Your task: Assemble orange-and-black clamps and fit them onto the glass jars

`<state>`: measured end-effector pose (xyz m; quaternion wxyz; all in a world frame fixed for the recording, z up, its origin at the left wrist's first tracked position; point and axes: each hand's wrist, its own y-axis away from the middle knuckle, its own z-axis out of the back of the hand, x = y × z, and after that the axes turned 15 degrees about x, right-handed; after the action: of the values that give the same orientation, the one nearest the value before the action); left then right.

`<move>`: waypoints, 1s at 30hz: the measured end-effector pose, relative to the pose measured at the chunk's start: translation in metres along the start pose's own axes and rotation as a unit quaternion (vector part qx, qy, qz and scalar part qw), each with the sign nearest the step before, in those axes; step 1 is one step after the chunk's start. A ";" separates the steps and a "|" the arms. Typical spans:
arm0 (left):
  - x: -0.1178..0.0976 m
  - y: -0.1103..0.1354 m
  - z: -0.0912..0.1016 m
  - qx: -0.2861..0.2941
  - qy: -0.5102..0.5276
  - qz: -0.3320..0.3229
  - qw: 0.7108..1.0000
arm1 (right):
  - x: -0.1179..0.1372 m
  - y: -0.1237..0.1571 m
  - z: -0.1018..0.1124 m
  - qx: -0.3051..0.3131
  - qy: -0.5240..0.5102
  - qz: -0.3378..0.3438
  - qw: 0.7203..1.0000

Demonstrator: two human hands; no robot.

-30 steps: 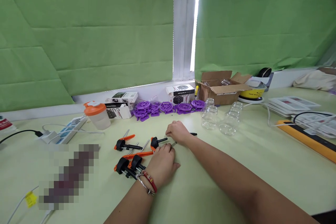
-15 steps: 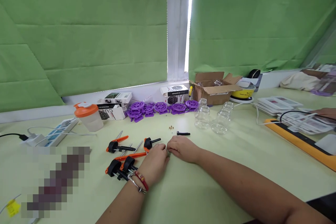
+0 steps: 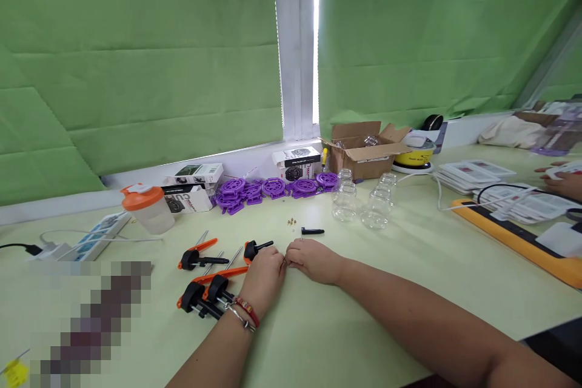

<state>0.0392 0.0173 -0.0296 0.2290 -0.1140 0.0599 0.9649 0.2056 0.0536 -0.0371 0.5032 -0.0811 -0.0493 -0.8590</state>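
My left hand (image 3: 264, 279) and my right hand (image 3: 313, 259) rest on the pale green table (image 3: 386, 291), fingertips meeting around a small metal spring, of which only a glint shows between them. Both hands are closed in a pinch. My left wrist wears bracelets. Just left of my left hand lie several orange and black bar clamps (image 3: 213, 273). Beyond my hands lie a short black handle piece (image 3: 312, 231) and a few tiny brass bits (image 3: 291, 222).
Purple plastic wheels (image 3: 273, 187), small boxes (image 3: 191, 188), an orange-lidded shaker cup (image 3: 146, 208) and a power strip (image 3: 91, 236) line the back. Clear glass jars (image 3: 364, 206), a cardboard box (image 3: 364, 151) and an orange tool (image 3: 522, 236) stand right. Another person's hand (image 3: 561, 179) shows at far right.
My right hand pulled back from the black handle piece to meet my left hand, bringing the spring along. The view shifted right, and another person's hand came into sight.
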 end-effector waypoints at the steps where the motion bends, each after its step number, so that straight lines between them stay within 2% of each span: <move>1: 0.000 0.000 0.000 -0.005 0.002 -0.002 1.000 | -0.002 -0.001 0.000 0.001 0.011 0.007 1.000; 3: -0.001 0.001 0.001 -0.024 0.010 0.002 1.000 | -0.009 -0.001 0.002 -0.006 0.030 0.015 0.999; 5: -0.003 0.003 0.003 -0.053 0.023 0.010 0.998 | -0.023 0.000 0.007 -0.037 0.036 -0.013 0.999; 8: -0.007 0.007 0.007 -0.079 0.036 0.010 0.996 | -0.055 0.004 0.018 -0.112 -0.005 -0.142 0.984; 10: -0.010 0.010 0.009 -0.077 0.038 0.002 0.996 | -0.075 0.007 0.022 -0.113 -0.056 -0.210 0.970; 11: -0.011 0.011 0.010 -0.074 0.039 -0.001 0.996 | -0.083 0.008 0.022 -0.106 -0.065 -0.222 0.967; 16: -0.013 0.012 0.011 -0.059 0.048 -0.002 0.997 | -0.101 0.007 0.015 -0.079 -0.092 -0.225 0.967; 30: -0.014 0.013 0.013 -0.047 0.053 0.004 0.998 | -0.095 0.007 0.015 -0.079 -0.137 -0.206 0.966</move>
<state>0.0426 0.0018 -0.0124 0.2157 -0.1751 0.0274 0.9602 0.2582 0.1338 -0.0404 0.2961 -0.2257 -0.0654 -0.9258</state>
